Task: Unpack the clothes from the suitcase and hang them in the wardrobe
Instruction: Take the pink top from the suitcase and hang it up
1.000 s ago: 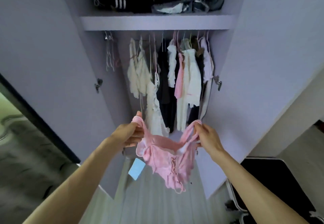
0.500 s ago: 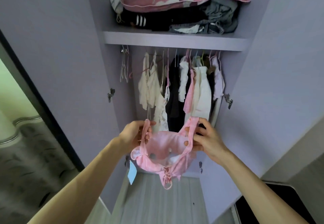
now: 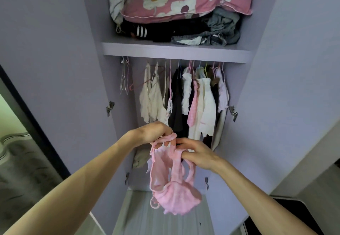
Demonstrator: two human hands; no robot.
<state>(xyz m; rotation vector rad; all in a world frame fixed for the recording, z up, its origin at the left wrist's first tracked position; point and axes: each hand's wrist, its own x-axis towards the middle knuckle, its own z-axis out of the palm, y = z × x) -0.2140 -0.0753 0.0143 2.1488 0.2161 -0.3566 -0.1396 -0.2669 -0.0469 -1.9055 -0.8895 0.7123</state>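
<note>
We hold the small pink checked fabric garment (image 3: 174,194) before the open lilac wardrobe (image 3: 176,52); our left hand (image 3: 152,131) pinches its straps, our right hand (image 3: 196,153) curls round them just beside; a shelved black folded garment (image 3: 141,31) shows three white stripes

1 head-worn view — facing into the open wardrobe (image 3: 176,52), close.

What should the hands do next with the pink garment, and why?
Probably the left hand should let go and reach for an empty hanger at the rail's left end: it and the right hand both pinch the pink garment by its straps, and it is on no hanger yet.
</note>
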